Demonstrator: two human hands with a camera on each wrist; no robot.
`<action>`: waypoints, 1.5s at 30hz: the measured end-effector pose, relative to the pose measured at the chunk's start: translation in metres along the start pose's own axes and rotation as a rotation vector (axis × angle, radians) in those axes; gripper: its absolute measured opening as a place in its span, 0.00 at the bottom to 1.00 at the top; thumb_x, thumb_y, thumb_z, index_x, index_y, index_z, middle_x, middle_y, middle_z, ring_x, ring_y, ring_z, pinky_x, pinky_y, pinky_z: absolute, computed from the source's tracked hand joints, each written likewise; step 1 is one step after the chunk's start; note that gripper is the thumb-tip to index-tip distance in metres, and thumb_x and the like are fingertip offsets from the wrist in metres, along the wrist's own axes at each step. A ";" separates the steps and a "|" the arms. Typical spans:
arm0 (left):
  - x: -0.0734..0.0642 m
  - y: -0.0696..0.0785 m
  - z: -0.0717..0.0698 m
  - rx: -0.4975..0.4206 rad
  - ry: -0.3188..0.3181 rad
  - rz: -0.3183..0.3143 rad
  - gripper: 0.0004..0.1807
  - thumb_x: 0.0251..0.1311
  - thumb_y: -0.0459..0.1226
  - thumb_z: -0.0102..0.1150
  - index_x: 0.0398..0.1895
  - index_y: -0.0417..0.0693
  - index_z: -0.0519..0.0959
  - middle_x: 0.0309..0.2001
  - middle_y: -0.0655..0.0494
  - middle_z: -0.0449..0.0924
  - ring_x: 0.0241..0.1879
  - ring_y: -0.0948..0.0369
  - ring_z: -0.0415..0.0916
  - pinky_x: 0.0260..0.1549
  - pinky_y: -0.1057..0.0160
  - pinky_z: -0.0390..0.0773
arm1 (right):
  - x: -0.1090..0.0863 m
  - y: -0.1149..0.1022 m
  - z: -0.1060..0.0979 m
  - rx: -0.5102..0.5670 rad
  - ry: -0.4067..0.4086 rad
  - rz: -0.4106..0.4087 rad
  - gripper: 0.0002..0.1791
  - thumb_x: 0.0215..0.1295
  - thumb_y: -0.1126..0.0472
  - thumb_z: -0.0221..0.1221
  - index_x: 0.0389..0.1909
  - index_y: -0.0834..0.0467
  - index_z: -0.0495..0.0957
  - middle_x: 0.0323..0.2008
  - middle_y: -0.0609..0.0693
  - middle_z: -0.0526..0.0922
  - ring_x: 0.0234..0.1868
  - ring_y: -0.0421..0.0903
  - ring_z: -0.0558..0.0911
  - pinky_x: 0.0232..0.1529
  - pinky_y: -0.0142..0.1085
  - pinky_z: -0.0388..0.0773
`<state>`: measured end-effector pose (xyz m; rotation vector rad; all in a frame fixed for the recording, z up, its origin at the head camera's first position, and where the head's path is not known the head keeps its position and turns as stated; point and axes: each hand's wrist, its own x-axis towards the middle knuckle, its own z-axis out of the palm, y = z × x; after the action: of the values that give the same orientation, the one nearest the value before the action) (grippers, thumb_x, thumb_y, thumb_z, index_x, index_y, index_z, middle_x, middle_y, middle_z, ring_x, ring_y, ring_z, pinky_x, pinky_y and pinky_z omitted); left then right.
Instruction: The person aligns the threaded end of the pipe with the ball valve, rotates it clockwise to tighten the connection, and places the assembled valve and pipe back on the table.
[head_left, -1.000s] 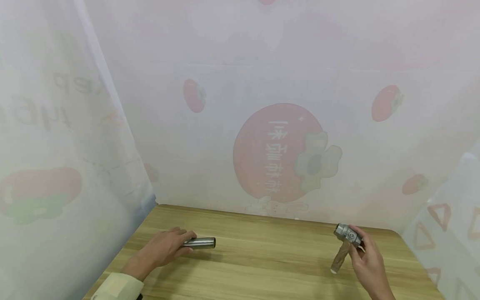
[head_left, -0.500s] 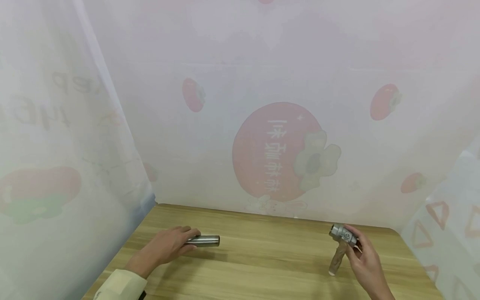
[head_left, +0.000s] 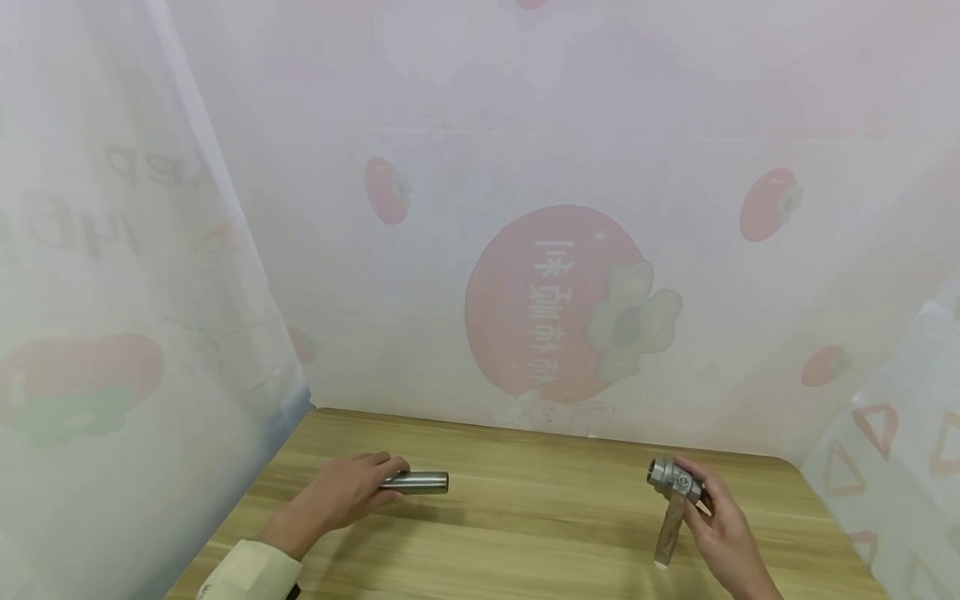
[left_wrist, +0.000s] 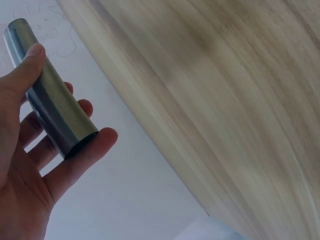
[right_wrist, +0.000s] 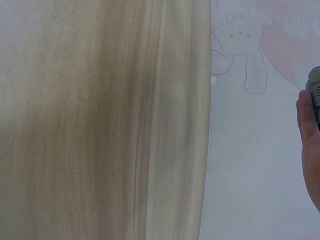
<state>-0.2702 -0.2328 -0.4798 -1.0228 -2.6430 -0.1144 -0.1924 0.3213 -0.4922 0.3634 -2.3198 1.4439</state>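
Note:
My left hand point(head_left: 348, 493) holds a short smooth metal pipe point(head_left: 423, 482), its far end pointing right across the table. In the left wrist view the thumb lies along the pipe point(left_wrist: 56, 100), and the fingers wrap behind and under its near end. On the right, my right hand point(head_left: 722, 517) grips the body of a ball valve point(head_left: 678, 481), a grey metal fitting with an open threaded end facing left. The valve's lever handle point(head_left: 669, 529), covered in brown wrapping, hangs downward. Only a sliver of the valve point(right_wrist: 315, 87) shows at the edge of the right wrist view.
Both hands are over a wood-grain table point(head_left: 525, 517). Behind it hangs a pale curtain point(head_left: 435, 333) printed with red fruit, with more curtain on the left point(head_left: 97, 275) and right point(head_left: 900, 483).
Both hands have moved inward: the left hand with the pipe slightly right, the right hand with the valve slightly left and lower. The gap between pipe and valve has narrowed.

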 end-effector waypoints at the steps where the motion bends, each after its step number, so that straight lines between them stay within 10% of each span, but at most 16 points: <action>1: 0.000 0.000 0.000 -0.001 0.002 0.002 0.17 0.71 0.51 0.70 0.59 0.62 0.81 0.40 0.67 0.83 0.32 0.72 0.73 0.24 0.69 0.71 | 0.000 0.000 0.000 -0.002 -0.004 -0.006 0.31 0.80 0.79 0.52 0.80 0.64 0.64 0.71 0.66 0.67 0.63 0.16 0.68 0.58 0.16 0.75; 21: 0.007 0.007 -0.001 -0.076 -0.026 -0.015 0.18 0.71 0.48 0.72 0.60 0.60 0.81 0.41 0.67 0.82 0.32 0.73 0.71 0.27 0.69 0.72 | -0.002 0.002 0.001 0.059 -0.025 0.036 0.29 0.83 0.69 0.56 0.81 0.58 0.67 0.66 0.25 0.68 0.61 0.19 0.74 0.52 0.23 0.83; 32: 0.007 0.010 -0.002 -0.089 -0.029 -0.016 0.17 0.70 0.48 0.72 0.58 0.62 0.80 0.41 0.67 0.81 0.33 0.73 0.71 0.27 0.68 0.72 | -0.002 0.003 -0.002 0.120 -0.054 0.157 0.30 0.84 0.63 0.59 0.82 0.58 0.67 0.74 0.52 0.67 0.60 0.18 0.74 0.53 0.25 0.84; 39: 0.009 0.011 -0.003 -0.085 -0.045 -0.018 0.19 0.72 0.50 0.70 0.60 0.61 0.79 0.44 0.65 0.82 0.35 0.71 0.74 0.28 0.67 0.74 | -0.002 0.005 -0.002 0.226 -0.044 0.180 0.32 0.78 0.68 0.64 0.79 0.63 0.69 0.63 0.26 0.76 0.58 0.23 0.81 0.52 0.30 0.89; 45: 0.010 0.014 -0.004 -0.074 -0.041 -0.003 0.20 0.71 0.50 0.70 0.61 0.59 0.78 0.45 0.64 0.82 0.37 0.69 0.77 0.29 0.67 0.76 | -0.002 0.004 -0.003 0.254 -0.045 0.173 0.31 0.76 0.71 0.64 0.78 0.64 0.71 0.60 0.25 0.80 0.56 0.28 0.85 0.50 0.29 0.89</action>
<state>-0.2669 -0.2171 -0.4738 -1.0556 -2.6958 -0.1957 -0.1914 0.3259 -0.4952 0.2716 -2.2531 1.8401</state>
